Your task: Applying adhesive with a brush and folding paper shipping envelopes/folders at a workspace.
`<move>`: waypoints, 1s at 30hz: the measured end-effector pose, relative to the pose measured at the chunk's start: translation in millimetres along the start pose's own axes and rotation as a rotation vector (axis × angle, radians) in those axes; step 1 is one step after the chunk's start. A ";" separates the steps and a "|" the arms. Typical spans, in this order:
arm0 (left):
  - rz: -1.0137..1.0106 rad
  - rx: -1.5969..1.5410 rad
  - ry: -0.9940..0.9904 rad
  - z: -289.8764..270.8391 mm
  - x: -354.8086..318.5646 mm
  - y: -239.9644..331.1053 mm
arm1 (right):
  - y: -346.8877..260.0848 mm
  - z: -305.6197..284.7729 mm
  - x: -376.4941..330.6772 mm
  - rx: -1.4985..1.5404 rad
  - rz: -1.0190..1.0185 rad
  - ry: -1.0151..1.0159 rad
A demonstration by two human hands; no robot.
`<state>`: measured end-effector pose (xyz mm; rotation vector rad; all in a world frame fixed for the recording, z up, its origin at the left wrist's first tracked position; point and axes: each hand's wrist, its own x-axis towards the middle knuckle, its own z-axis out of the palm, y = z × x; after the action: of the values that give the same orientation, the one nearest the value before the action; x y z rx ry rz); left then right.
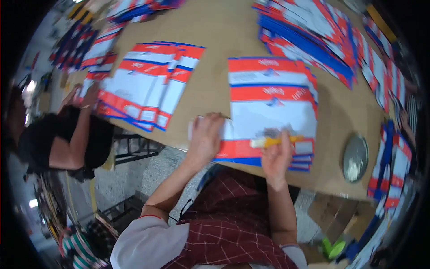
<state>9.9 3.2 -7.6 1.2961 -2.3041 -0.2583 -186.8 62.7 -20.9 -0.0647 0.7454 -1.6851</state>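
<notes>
In front of me lies a stack of flat red, white and blue printed paper sleeves (268,116), slightly fanned at the right and lower edges. My right hand (276,157) is closed round a yellow-handled brush (273,141), whose pale end points left above the top sleeve. At the stack's left edge, my left hand (207,136) rests with curled fingers over a small white piece (228,130). Its fingertips hide whether that piece is loose or part of a sleeve.
A second fanned stack (143,85) lies to the left, with a co-worker's arms (80,125) beside it. Larger piles (309,40) fill the far right. A shallow oval dish (355,158) stands near the right edge of the brown table (210,27). Another person's hand (405,121) shows at far right.
</notes>
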 end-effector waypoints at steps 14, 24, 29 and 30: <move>0.028 0.005 0.017 7.3 -4.6 6.8 | -5.2 -15.5 6.7 -0.084 -0.026 -0.102; 0.046 -0.024 0.067 11.2 2.0 2.5 | -2.0 -4.4 10.1 -0.016 -0.065 -0.099; 0.039 -0.021 0.070 11.5 -0.1 4.6 | -1.5 -4.5 6.1 0.004 -0.066 -0.100; 0.041 -0.029 0.071 11.6 -0.3 5.4 | -1.8 -4.2 5.1 0.006 -0.068 -0.100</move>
<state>0.3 5.5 -15.7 1.2224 -2.2563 -0.2274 -191.5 60.1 -25.1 -0.1710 0.6697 -1.7355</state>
